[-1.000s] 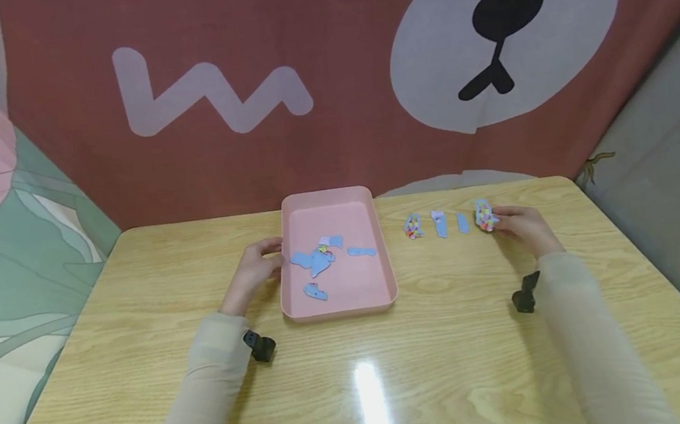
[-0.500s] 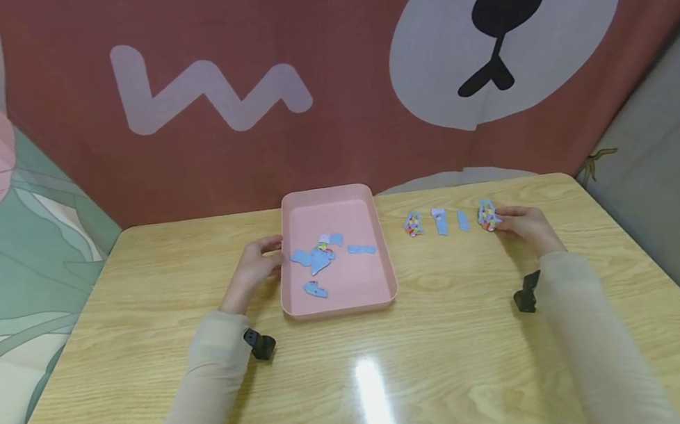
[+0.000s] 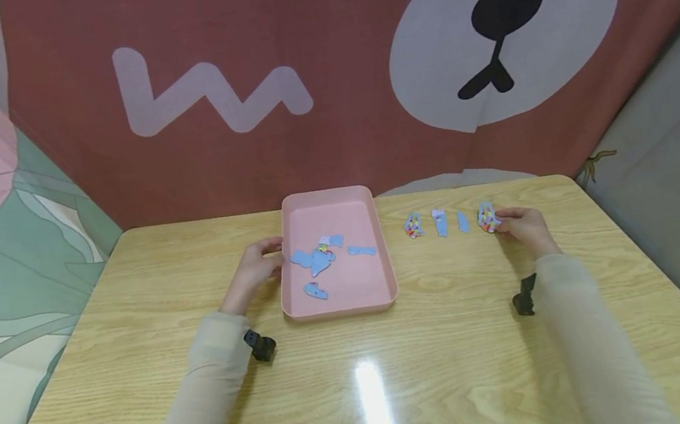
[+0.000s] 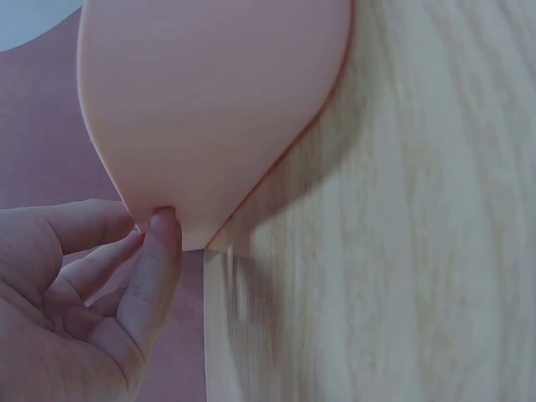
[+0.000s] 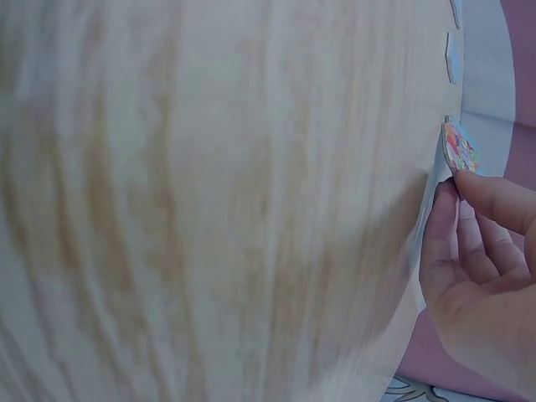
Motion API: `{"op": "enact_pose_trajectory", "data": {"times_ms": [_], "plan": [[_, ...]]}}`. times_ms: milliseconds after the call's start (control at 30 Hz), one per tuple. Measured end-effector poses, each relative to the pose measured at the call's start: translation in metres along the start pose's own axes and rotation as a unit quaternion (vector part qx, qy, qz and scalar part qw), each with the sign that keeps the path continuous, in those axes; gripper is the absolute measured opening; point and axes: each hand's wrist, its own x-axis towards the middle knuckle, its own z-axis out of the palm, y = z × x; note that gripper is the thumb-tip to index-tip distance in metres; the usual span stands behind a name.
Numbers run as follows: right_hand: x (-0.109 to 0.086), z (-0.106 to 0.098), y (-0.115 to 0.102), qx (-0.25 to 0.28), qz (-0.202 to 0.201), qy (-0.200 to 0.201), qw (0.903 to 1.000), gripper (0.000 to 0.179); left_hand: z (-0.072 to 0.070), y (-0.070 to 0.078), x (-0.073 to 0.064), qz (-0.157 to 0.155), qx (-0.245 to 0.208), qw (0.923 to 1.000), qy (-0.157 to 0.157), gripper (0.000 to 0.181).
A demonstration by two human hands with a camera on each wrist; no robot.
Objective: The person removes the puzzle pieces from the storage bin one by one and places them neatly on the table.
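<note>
A pink tray [image 3: 340, 303] stands left of the table's middle, several blue puzzle pieces [image 3: 320, 262] inside it. My left hand [image 3: 256, 269] pinches the tray's left side; in the left wrist view the thumb [image 4: 155, 268] presses the outer wall near the rim. Over on the right, my right hand [image 3: 524, 227] holds a multicoloured puzzle piece [image 3: 487, 217] by its right edge, between thumb and finger, as the right wrist view also shows [image 5: 461, 149]. This piece is at the right end of a row, beside a narrow blue piece [image 3: 463, 222].
Further left in the row lie a blue piece with a lilac corner [image 3: 440, 223] and another multicoloured piece [image 3: 413, 225]. The wooden table [image 3: 457, 359] ends at a wall hanging [image 3: 356, 133] behind the tray and pieces.
The multicoloured piece in my right hand has shifted very slightly right, away from the narrow blue piece. My left hand and the tray have stayed in place.
</note>
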Motion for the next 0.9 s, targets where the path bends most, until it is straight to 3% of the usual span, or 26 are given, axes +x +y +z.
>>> {"op": "enact_pose_trajectory", "data": {"times_ms": [333,667,900], "plan": [[-0.001,0.000,-0.001,-0.020,0.001,0.002,0.9998,0.051,0.000,0.000,-0.001,0.010,-0.010,0.9999,-0.007,0.051],[-0.004,-0.001,-0.002,-0.016,-0.005,0.004,0.9999,0.052,0.000,-0.001,0.000,0.003,-0.011,0.9999,-0.005,0.051],[-0.005,0.002,-0.012,-0.041,-0.006,0.009,0.9991,0.052,0.000,-0.002,0.002,-0.001,-0.012,0.9999,-0.005,0.051]]}}
